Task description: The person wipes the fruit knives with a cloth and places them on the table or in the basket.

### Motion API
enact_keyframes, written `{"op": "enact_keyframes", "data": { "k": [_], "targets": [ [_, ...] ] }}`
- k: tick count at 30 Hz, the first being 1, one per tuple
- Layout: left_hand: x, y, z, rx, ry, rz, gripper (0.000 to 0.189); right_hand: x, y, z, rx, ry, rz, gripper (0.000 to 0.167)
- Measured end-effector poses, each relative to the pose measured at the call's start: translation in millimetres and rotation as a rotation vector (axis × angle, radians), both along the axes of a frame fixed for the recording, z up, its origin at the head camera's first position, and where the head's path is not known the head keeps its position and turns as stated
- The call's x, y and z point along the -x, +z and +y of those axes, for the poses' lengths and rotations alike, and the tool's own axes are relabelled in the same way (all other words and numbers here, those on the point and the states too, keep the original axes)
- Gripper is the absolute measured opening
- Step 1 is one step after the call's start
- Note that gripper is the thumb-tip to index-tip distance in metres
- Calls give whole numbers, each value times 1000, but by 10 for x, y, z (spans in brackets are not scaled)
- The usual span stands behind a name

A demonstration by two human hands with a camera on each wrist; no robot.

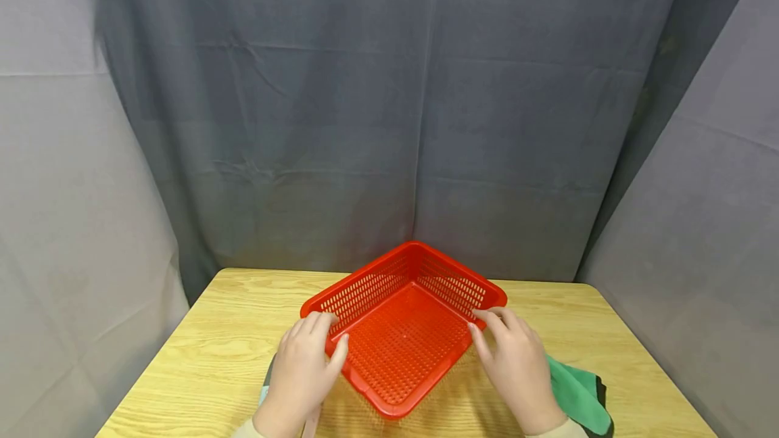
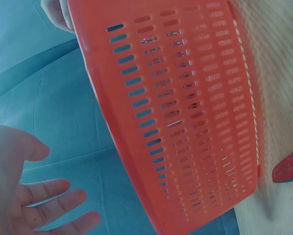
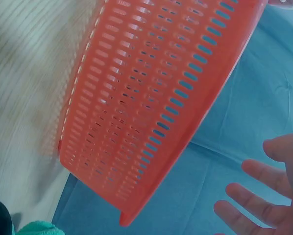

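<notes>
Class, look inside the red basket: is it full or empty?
Empty: looking down into the red basket, the head view shows its perforated bottom bare, with nothing visible lying inside.

A person's left sleeve [image 1: 247,430] and right sleeve [image 1: 562,430] are both pale cream, in plain fabric; only the ends show, low in the head view.

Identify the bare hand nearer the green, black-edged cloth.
The right hand: the green, black-edged cloth lies beside it; the left hand is across the red plastic basket.
</notes>
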State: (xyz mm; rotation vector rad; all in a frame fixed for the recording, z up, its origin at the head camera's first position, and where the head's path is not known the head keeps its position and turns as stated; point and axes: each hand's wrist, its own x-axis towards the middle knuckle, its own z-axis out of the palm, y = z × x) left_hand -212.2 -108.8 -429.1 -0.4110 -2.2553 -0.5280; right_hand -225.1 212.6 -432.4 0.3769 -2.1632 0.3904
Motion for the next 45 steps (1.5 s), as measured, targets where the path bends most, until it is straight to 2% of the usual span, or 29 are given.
{"op": "enact_keyframes", "data": {
  "k": [8, 19, 27, 35, 42, 45],
  "targets": [
    [-3, -39, -9, 12, -3, -5, 26, -39, 63, 98, 5, -17, 1, 25],
    [-20, -33, -1, 16, -4, -39, 26, -78, 133, 444, 17, -106, -88, 29],
    [-35, -37, 6, 7, -7, -56, 28, -83, 151, 729, -1, -171, -272, 29],
    [-32, -53, 1, 14, -9, -48, 27, -39, 103, 955, -116, -191, -488, 31],
    [-33, -80, -5, 15, -12, -48, 29, 63, 55, 1104, -234, -222, -786, 41],
    [-36, -92, -9, 14, -13, -57, 28, 117, 0, 1152, -252, -224, -878, 48]
  ]
}}
